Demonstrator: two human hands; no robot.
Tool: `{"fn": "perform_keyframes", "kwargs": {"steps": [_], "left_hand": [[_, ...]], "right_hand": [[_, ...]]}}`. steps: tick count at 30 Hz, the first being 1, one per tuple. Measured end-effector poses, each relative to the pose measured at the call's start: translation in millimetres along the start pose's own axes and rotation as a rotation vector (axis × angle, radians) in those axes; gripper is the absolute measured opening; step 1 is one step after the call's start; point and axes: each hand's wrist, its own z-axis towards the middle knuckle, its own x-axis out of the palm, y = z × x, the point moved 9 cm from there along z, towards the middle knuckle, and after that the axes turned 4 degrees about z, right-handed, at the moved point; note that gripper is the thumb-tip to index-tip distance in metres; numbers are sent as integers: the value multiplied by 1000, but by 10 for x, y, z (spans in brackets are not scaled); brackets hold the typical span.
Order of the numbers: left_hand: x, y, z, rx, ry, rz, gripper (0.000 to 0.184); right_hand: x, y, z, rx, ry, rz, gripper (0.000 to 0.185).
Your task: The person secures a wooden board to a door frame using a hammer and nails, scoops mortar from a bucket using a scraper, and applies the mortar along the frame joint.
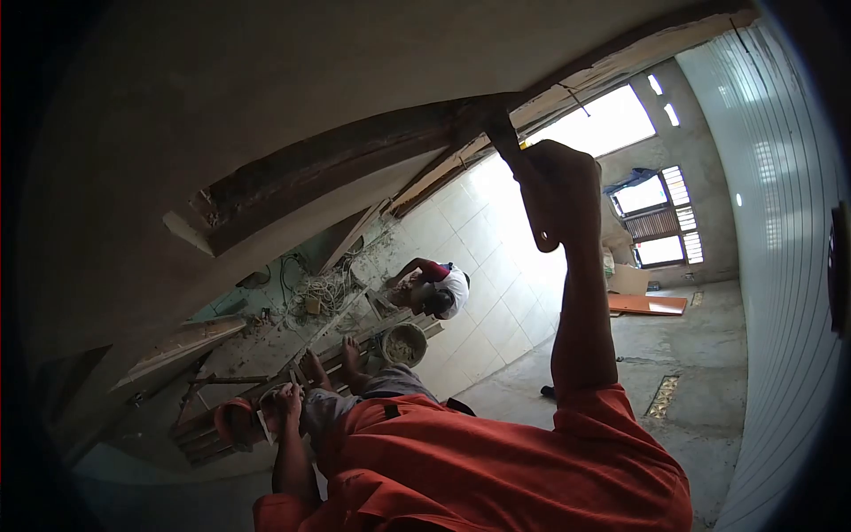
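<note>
My right hand (563, 191) is raised and closed round a scraper (503, 137). The scraper's dark blade is at the edge of a long recess (328, 151) in the plastered surface. Lower down at the left, my left hand (284, 403) is closed on a pale, flat-edged object (265, 426), whose full shape I cannot make out. Just beside that hand is a red bucket (234, 422).
My bare feet (312, 368) are on wooden planks (332, 362). A bucket of grey mix (404, 344) stands near them. Beyond, a crouching person (450, 291) works by tangled cable (326, 293) and rubble. An orange board (651, 305) lies on the floor at the right.
</note>
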Motion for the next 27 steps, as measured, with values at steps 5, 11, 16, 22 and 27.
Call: {"fn": "perform_keyframes", "kwargs": {"steps": [5, 11, 16, 22, 27], "left_hand": [[45, -44, 29, 34, 68, -17, 25], [56, -55, 71, 16, 9, -69, 27], [55, -139, 51, -3, 36, -36, 27], [-94, 32, 118, 76, -82, 6, 29], [-9, 161, 105, 59, 17, -47, 28]], "right_hand": [[30, -29, 180, 57, 15, -99, 51], [-225, -42, -80, 85, -4, -80, 42], [-86, -50, 10, 14, 3, -18, 45], [-27, 8, 204, 29, 5, -42, 52], [-52, 54, 252, 26, 2, -91, 52]]}}
